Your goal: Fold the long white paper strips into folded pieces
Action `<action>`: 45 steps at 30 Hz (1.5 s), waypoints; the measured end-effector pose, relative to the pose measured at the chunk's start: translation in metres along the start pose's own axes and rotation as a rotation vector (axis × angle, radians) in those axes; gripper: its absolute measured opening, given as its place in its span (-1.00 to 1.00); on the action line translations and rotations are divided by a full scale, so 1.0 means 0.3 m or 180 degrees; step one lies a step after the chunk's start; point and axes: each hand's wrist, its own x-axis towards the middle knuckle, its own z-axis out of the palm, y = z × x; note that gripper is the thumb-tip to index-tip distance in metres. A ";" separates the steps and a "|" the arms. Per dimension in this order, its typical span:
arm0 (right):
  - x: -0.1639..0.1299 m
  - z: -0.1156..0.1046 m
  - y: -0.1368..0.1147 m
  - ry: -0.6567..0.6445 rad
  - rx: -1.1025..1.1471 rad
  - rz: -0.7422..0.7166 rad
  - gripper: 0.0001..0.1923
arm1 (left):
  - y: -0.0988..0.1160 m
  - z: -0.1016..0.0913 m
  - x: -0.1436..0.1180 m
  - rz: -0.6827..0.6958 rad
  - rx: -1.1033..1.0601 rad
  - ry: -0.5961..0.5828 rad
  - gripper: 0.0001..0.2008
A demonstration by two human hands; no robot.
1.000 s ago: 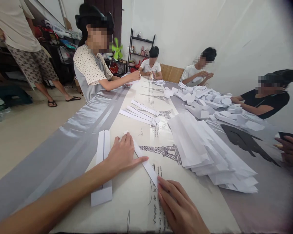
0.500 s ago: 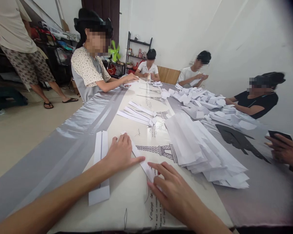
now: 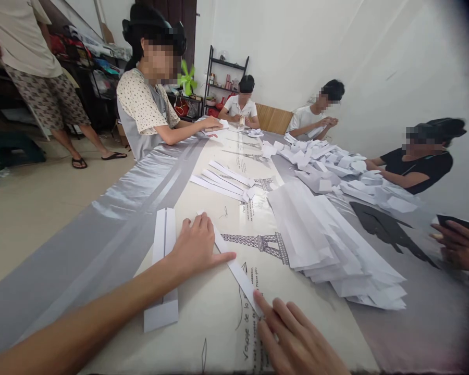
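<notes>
A long table (image 3: 113,208) covered in a grey and cream cloth printed with Eiffel Tower drawings fills the view, seen from the head of a person seated at its near end. The person's left hand (image 3: 195,249) lies flat, fingers together and thumb stretched out, pressing down the far part of a narrow folded white paper strip (image 3: 237,271) that runs diagonally just left of the nearest tower drawing (image 3: 263,244). The right hand (image 3: 297,341) rests flat on the strip's near end, fingers slightly spread, index fingertip on the paper; half a second ago it lay farther up the strip, close to the left thumb, and it has slid back toward the person. The left hand has stayed where it was. Left of the strip, partly under the left forearm, lies a wider folded sheet (image 3: 162,271). Right of the tower drawing sits a big heap of folded white papers (image 3: 328,245). Other people work along both sides.
</notes>
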 end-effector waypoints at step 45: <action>0.183 0.220 0.067 -0.0394 0.1247 0.0822 -0.53 | -0.077 0.001 0.027 -0.0153 -0.0081 0.0272 -0.63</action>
